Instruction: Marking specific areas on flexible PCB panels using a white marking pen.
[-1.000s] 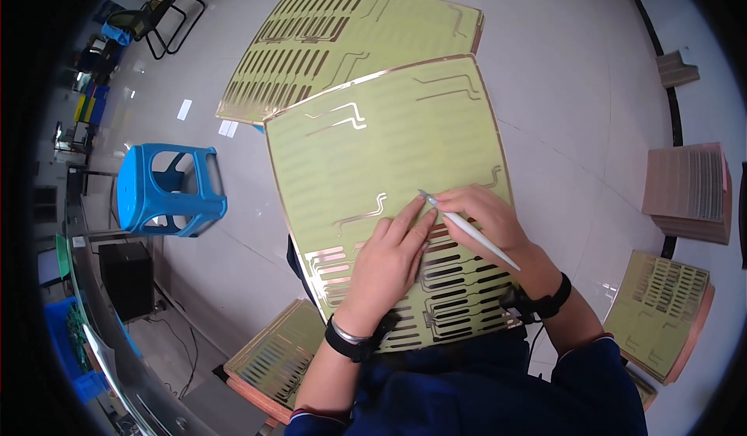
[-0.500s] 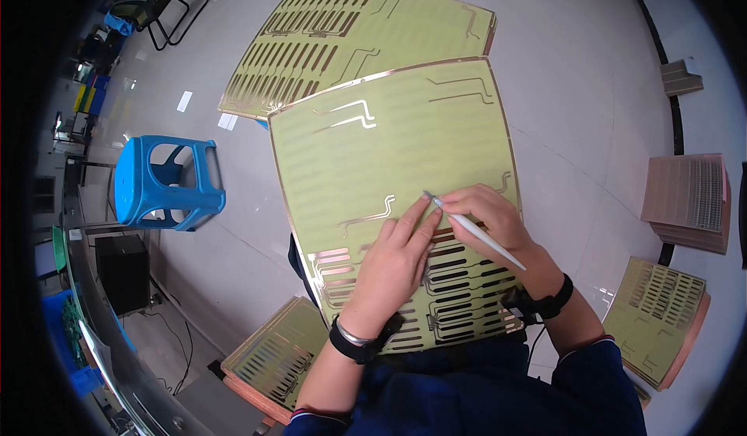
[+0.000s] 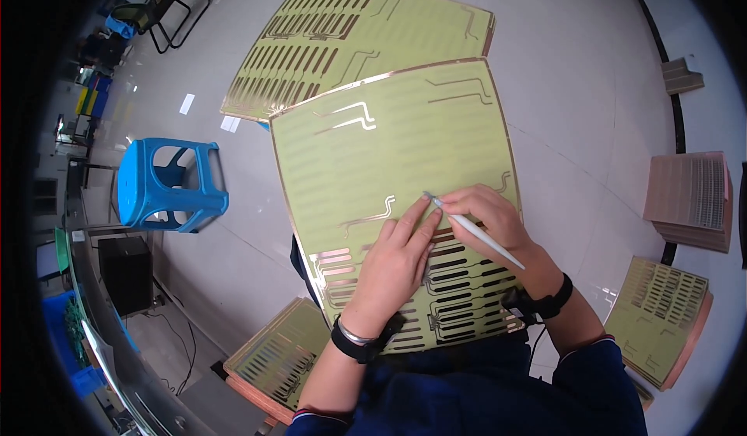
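A large yellow-green flexible sheet [image 3: 397, 148] with copper edges, copper traces and dark slots lies over my lap. My left hand [image 3: 397, 261] rests flat on it, fingers pressing the sheet beside the tool tip. My right hand [image 3: 486, 218] holds a slim white pen-like tool [image 3: 475, 230] whose tip touches the sheet near its middle. Both wrists wear dark bands.
A second matching sheet [image 3: 350, 39] lies on the floor beyond. Stacks of smaller sheets sit at lower left [image 3: 276, 358], lower right [image 3: 661, 315] and right [image 3: 692, 198]. A blue plastic stool [image 3: 171, 183] stands at left; a black box [image 3: 128, 272] below it.
Both hands stay at the same spot on the sheet, shifting only slightly. The view has shifted a little.
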Demonstrator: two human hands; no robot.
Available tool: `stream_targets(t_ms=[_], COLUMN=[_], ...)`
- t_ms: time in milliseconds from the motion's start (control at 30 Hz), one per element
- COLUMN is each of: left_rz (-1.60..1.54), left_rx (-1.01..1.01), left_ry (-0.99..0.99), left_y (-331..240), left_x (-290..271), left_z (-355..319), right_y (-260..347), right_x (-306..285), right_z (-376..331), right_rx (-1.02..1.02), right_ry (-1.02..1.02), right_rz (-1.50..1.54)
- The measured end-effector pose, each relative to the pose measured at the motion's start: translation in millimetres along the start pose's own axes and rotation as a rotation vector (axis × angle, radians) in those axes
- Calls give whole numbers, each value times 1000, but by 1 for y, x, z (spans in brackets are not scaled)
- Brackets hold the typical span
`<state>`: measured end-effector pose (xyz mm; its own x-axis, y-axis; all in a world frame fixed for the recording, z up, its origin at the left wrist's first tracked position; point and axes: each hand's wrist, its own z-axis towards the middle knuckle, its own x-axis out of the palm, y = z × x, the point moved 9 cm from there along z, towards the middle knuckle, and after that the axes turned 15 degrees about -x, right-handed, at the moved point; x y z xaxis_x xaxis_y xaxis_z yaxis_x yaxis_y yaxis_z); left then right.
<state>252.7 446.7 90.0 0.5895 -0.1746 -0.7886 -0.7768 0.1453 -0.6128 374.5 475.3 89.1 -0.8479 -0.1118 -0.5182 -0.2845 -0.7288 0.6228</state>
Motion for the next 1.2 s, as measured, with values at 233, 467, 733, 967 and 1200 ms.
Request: stream_targets(t_ms=[233,467,733,967,1200], left_rz=[7,-6,-9,-21,-22], left_rx=[3,4,-15,-4,-1], left_ry=[-13,-10,13,-6,1], left_y=[-1,-1,1,0,1], left_x=[-2,-3,-1,-5,-4], left_z=[0,1,0,-1,-1], right_y=[0,0,-7,-25,-28], right_x=[0,0,-7,-19,-16], right_z=[2,2,5,29,29], right_rx=[6,1,88,109,71], right_ry=[14,2,-30,-64,-47], right_rz=[27,8,44,67,11])
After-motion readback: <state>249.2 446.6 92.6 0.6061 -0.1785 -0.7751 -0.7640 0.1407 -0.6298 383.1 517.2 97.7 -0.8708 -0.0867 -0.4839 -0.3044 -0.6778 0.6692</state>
